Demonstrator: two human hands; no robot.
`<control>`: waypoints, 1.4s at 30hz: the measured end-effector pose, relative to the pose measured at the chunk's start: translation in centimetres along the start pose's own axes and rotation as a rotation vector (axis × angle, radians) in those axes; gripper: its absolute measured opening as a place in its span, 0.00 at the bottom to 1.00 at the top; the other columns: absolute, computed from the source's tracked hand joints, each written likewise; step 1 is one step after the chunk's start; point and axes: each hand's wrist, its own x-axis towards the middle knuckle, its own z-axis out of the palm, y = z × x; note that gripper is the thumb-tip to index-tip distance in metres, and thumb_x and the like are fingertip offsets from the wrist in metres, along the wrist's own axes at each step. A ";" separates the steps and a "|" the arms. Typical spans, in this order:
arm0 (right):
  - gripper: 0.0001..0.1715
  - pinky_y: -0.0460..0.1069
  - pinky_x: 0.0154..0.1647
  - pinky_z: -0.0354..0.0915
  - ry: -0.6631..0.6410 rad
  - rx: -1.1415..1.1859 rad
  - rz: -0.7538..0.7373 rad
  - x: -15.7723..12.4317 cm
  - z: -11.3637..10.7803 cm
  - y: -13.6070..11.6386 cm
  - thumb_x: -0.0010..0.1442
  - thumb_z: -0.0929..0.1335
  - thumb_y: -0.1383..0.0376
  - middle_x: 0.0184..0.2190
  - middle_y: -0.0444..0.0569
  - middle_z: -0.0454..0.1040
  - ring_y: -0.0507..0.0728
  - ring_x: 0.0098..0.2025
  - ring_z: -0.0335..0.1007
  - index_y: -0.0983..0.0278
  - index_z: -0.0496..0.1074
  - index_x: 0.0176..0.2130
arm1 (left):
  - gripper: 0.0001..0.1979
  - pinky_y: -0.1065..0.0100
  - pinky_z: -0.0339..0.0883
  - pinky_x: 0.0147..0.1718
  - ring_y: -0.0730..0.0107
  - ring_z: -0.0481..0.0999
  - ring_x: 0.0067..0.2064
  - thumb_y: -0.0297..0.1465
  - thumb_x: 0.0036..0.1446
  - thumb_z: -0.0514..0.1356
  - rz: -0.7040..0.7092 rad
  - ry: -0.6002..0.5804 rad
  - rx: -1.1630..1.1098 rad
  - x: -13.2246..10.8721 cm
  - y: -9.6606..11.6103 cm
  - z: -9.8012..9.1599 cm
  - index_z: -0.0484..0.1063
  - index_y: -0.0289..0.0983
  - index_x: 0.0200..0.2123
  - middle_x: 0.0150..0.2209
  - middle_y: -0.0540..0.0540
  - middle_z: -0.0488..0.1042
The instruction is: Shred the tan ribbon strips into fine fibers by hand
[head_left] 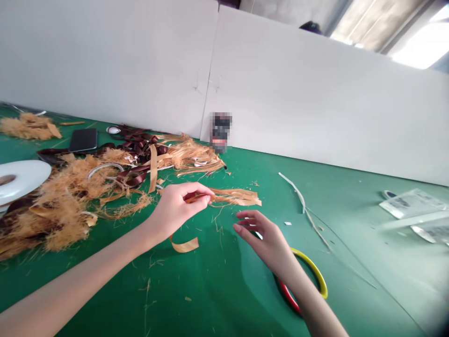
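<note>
My left hand [178, 206] pinches a tan ribbon strip [243, 196] between thumb and fingers. Loose threads hang along the strip, and its flat, unfrayed end points right. My right hand [264, 234] is apart from it, below and to the right, with fingers slightly bent and spread and no hold on anything visible. Under my right wrist and forearm lie scissors with a yellow and red handle [317, 271]; their blades are mostly hidden. Below my left hand, a curled tan ribbon piece [185, 245] rests on the green table [196, 299].
At left are frayed tan fibres [66, 201], dark brown ribbon [135, 180], a white spool [26, 180] and a black phone-like slab [83, 139]. A blurred dark box [220, 133] stands against the white partition [315, 98]. Clear plastic packets [412, 203] lie at right.
</note>
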 end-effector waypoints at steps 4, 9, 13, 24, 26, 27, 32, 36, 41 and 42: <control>0.17 0.51 0.39 0.67 -0.018 0.063 -0.033 -0.4 1.8 -2.3 0.59 0.66 0.53 0.35 0.48 0.76 0.55 0.37 0.72 0.62 0.72 0.41 | 0.05 0.72 0.69 0.29 0.69 0.78 0.30 0.29 0.51 0.62 -0.013 0.090 -0.005 -0.4 0.2 1.6 0.79 0.38 0.30 0.29 0.48 0.81; 0.17 0.47 0.37 0.67 -0.048 0.363 -0.018 0.1 3.2 -4.5 0.60 0.66 0.54 0.29 0.45 0.75 0.52 0.34 0.72 0.64 0.75 0.40 | 0.04 0.71 0.66 0.26 0.68 0.76 0.28 0.29 0.49 0.63 -0.068 0.154 -0.041 -0.8 0.8 2.7 0.77 0.37 0.24 0.27 0.47 0.81; 0.13 0.47 0.37 0.68 0.014 0.484 -0.027 0.7 3.7 -4.5 0.58 0.69 0.57 0.28 0.44 0.76 0.52 0.33 0.72 0.64 0.76 0.36 | 0.07 0.71 0.60 0.22 0.72 0.69 0.23 0.30 0.49 0.63 -0.091 0.216 -0.030 -0.8 0.8 3.0 0.74 0.37 0.21 0.21 0.50 0.76; 0.15 0.50 0.38 0.68 0.058 0.448 -0.056 1.9 3.6 -5.2 0.51 0.73 0.56 0.32 0.48 0.79 0.56 0.34 0.74 0.63 0.78 0.36 | 0.12 0.73 0.56 0.22 0.75 0.60 0.23 0.39 0.55 0.61 -0.122 0.161 -0.263 0.0 0.9 3.2 0.64 0.39 0.25 0.21 0.55 0.62; 0.15 0.50 0.39 0.68 0.057 0.481 -0.080 2.1 3.5 -5.3 0.50 0.74 0.56 0.33 0.48 0.80 0.56 0.35 0.74 0.63 0.78 0.36 | 0.12 0.72 0.61 0.26 0.74 0.64 0.26 0.39 0.56 0.60 -0.117 0.136 -0.314 0.2 1.1 3.2 0.63 0.39 0.26 0.23 0.54 0.64; 0.15 0.50 0.40 0.68 0.067 0.484 -0.093 2.3 3.4 -5.3 0.50 0.74 0.57 0.34 0.48 0.80 0.56 0.36 0.74 0.63 0.79 0.36 | 0.12 0.72 0.63 0.29 0.73 0.66 0.28 0.38 0.56 0.60 -0.118 0.125 -0.325 0.2 1.2 3.1 0.64 0.39 0.26 0.25 0.53 0.65; 0.08 0.49 0.41 0.69 0.159 0.444 -0.158 3.0 2.5 -5.1 0.50 0.74 0.60 0.33 0.46 0.80 0.55 0.37 0.74 0.62 0.79 0.31 | 0.09 0.68 0.66 0.41 0.68 0.72 0.37 0.38 0.54 0.62 -0.207 0.064 -0.415 0.7 1.5 2.7 0.73 0.39 0.29 0.31 0.50 0.73; 0.09 0.49 0.35 0.68 0.132 0.355 -0.173 3.6 0.8 -6.0 0.51 0.73 0.60 0.30 0.45 0.80 0.54 0.32 0.73 0.62 0.80 0.32 | 0.07 0.66 0.68 0.44 0.65 0.74 0.41 0.36 0.52 0.64 -0.200 0.035 -0.392 1.5 2.0 1.7 0.77 0.38 0.30 0.34 0.47 0.77; 0.10 0.48 0.30 0.64 0.093 0.199 -0.099 4.6 -1.7 -8.3 0.50 0.73 0.59 0.23 0.45 0.76 0.52 0.28 0.70 0.64 0.79 0.28 | 0.06 0.67 0.70 0.44 0.63 0.76 0.44 0.35 0.49 0.67 -0.053 0.056 -0.309 2.9 2.7 0.8 0.79 0.39 0.30 0.39 0.46 0.79; 0.11 0.48 0.29 0.63 0.058 0.175 -0.089 4.8 -2.0 -8.6 0.51 0.72 0.58 0.23 0.45 0.76 0.52 0.28 0.70 0.64 0.79 0.28 | 0.06 0.67 0.70 0.43 0.64 0.76 0.43 0.35 0.49 0.67 -0.041 0.043 -0.309 3.2 2.8 0.8 0.79 0.40 0.31 0.38 0.47 0.79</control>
